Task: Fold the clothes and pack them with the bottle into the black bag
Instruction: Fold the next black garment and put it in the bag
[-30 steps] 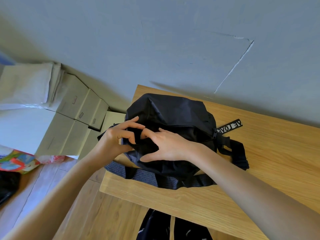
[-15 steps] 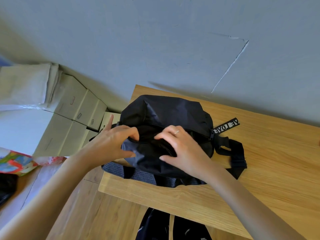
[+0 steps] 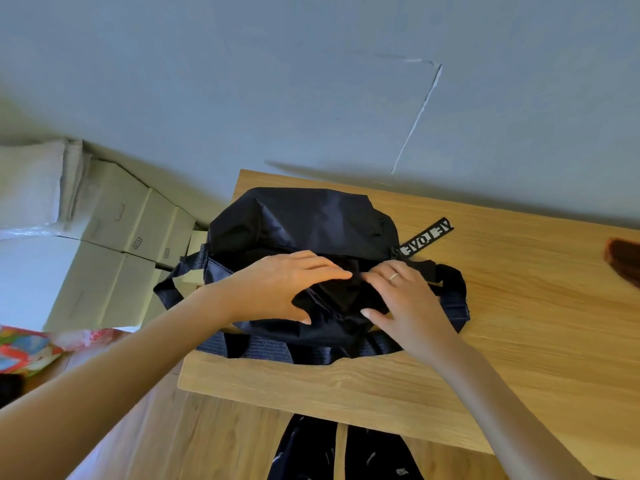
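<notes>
The black bag (image 3: pixel 304 220) lies bulging on the wooden table (image 3: pixel 526 327), near its left end. My left hand (image 3: pixel 277 289) lies across the bag's top opening, fingers stretched to the right and thumb tucked under a fold of the black fabric. My right hand (image 3: pixel 398 299), with a ring on it, pinches the same fold from the right, fingertips curled at the opening close to the lettered zipper tag (image 3: pixel 426 237). The fingertips of both hands almost meet. No clothes or bottle show outside the bag.
The bag's woven straps (image 3: pixel 256 348) hang over the table's front and left edges. Cardboard boxes (image 3: pixel 131 233) are stacked on the floor at the left, beside a colourful bag (image 3: pixel 24 348). A dark patterned cloth (image 3: pixel 343 452) hangs below the table's front edge.
Both hands have moved right along the bag's opening: the left from the bag's left end to its middle, the right toward the zipper tag. The view has shifted slightly.
</notes>
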